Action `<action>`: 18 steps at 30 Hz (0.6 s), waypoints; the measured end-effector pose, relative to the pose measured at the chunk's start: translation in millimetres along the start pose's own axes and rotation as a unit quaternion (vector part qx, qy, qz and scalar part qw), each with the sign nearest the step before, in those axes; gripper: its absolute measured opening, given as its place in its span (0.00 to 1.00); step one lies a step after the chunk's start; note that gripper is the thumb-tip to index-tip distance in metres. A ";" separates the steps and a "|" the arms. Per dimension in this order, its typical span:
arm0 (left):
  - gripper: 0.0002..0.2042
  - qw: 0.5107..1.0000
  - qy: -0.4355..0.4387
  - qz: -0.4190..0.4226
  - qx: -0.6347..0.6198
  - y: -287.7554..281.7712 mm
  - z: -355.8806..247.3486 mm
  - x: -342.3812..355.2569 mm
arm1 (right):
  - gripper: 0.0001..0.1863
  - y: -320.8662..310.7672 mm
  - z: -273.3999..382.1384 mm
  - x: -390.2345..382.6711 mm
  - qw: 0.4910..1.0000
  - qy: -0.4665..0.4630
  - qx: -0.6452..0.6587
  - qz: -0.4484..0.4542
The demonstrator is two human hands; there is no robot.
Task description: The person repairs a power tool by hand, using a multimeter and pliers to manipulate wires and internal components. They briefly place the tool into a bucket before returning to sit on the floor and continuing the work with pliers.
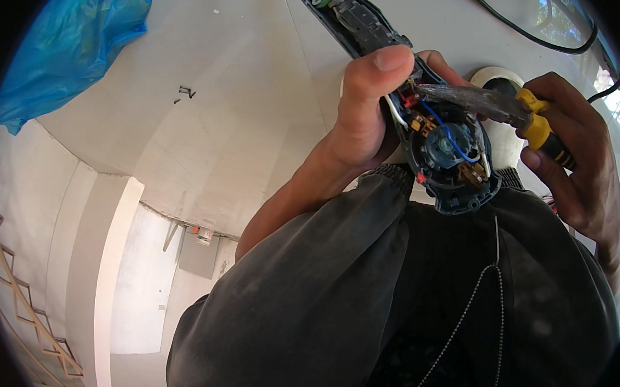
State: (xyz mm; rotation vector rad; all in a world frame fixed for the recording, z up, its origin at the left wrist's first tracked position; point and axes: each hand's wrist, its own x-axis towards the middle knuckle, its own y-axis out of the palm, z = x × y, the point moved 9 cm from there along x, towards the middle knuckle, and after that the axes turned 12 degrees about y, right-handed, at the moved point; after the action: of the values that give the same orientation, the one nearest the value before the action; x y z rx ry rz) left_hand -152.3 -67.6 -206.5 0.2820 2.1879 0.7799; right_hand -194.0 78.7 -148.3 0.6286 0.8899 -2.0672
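Note:
My left hand (pixel 365 105) grips an opened dark power-tool housing (pixel 356 19), held at a slant over my lap, thumb on top. Inside show a round motor part (pixel 441 146), blue and white wires, brass-coloured fittings (pixel 473 174) and small red parts. In my right hand (pixel 575 153) are long-nose pliers (pixel 496 102) with yellow-and-black handles, their tip among the wires near a red part (pixel 408 99). Whether the jaws grip anything cannot be made out. A white cylindrical container (pixel 505 152) stands behind the tool, partly hidden.
A blue plastic bag (pixel 71 44) lies at the upper left of the pale floor (pixel 242 140), with several small screws (pixel 185 91). A black cable (pixel 546 41) runs along the upper right. Stair railings (pixel 14 275) and a wall edge (pixel 107 252) show lower left.

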 end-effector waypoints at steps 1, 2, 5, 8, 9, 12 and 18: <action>0.46 1.000 0.000 0.000 0.001 0.5 -0.2 -0.2 | 0.19 0.0 1.4 1.1 1.000 0.002 0.010 0.003; 0.46 1.000 -0.003 -0.009 -0.002 0.2 -0.3 -0.9 | 0.19 0.4 2.0 2.0 1.000 0.003 0.021 0.007; 0.46 1.000 -0.007 -0.016 0.003 2.0 -1.4 -1.1 | 0.19 -0.5 0.3 -1.2 1.000 -0.012 -0.009 -0.014; 0.46 1.000 -0.010 -0.019 0.014 2.6 -1.5 -1.1 | 0.19 0.2 -0.5 1.1 1.000 -0.014 0.011 0.011; 0.46 1.000 -0.011 -0.023 0.016 1.9 -1.3 -1.2 | 0.19 1.6 0.0 1.4 1.000 -0.014 0.011 0.011; 0.45 1.000 -0.009 -0.003 -0.026 2.8 4.4 0.1 | 0.20 1.2 -1.6 1.8 1.000 -0.004 0.017 -0.008; 0.45 1.000 -0.001 -0.008 -0.003 1.1 -0.5 -0.4 | 0.20 -0.8 5.3 0.4 0.999 -0.041 -0.034 -0.010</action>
State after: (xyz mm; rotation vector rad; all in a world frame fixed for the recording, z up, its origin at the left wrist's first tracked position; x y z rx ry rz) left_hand -152.5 -67.0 -205.3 0.2622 2.1826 0.7761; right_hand -195.5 74.8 -144.9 0.4981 0.9183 -2.0562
